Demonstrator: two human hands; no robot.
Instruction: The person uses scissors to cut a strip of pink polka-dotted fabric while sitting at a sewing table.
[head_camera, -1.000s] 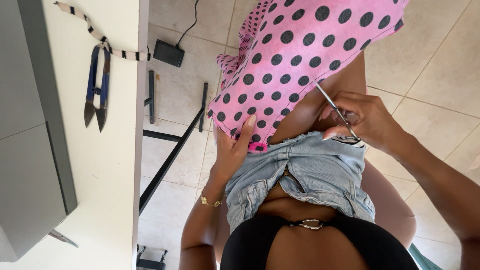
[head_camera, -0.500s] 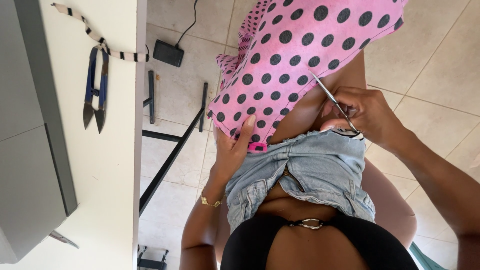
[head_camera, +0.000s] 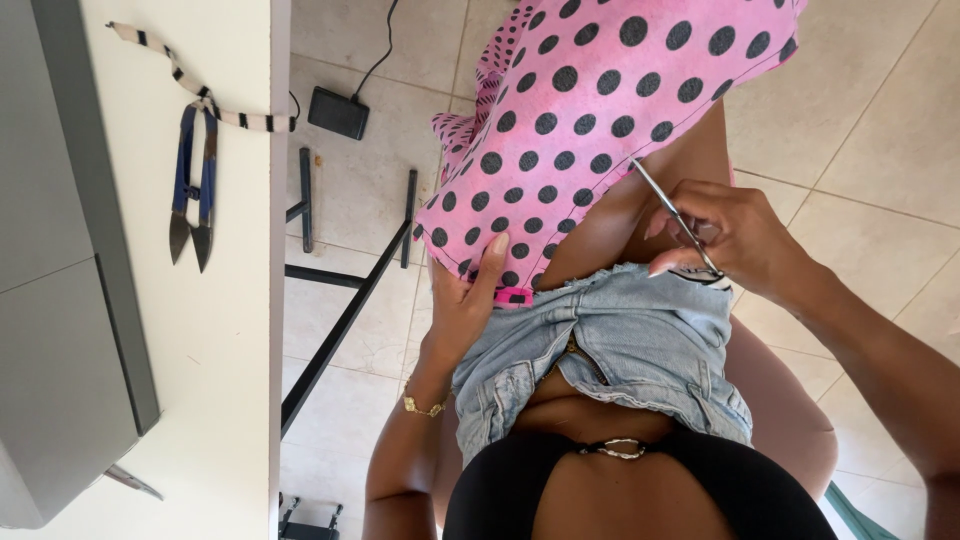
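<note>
Pale beige floor tiles (head_camera: 860, 110) are filling the background beneath a seated person who is looking down at their own lap. Nearest the camera, light blue frayed denim shorts (head_camera: 620, 345) are covering the lap. Just above them, the left hand (head_camera: 465, 300) is pinching the lower edge of a pink fabric with black polka dots (head_camera: 600, 90), fingers closed around the hem and thumb lying flat on the cloth; a thin gold bracelet (head_camera: 422, 406) is sitting on that wrist. The right hand (head_camera: 735, 240) is gripping small silver scissors (head_camera: 675, 215), fingers curled tight around the handles, with the blades pointing up to the fabric's edge and touching it. The fabric is draping over the knees and spreading away toward the top of the view. Off to the left, a white table (head_camera: 215, 350) is carrying blue-handled thread snips (head_camera: 195, 195) tied to a striped black and cream ribbon (head_camera: 175, 75). Farther off, a black foot pedal (head_camera: 338, 112) is resting on the floor.
</note>
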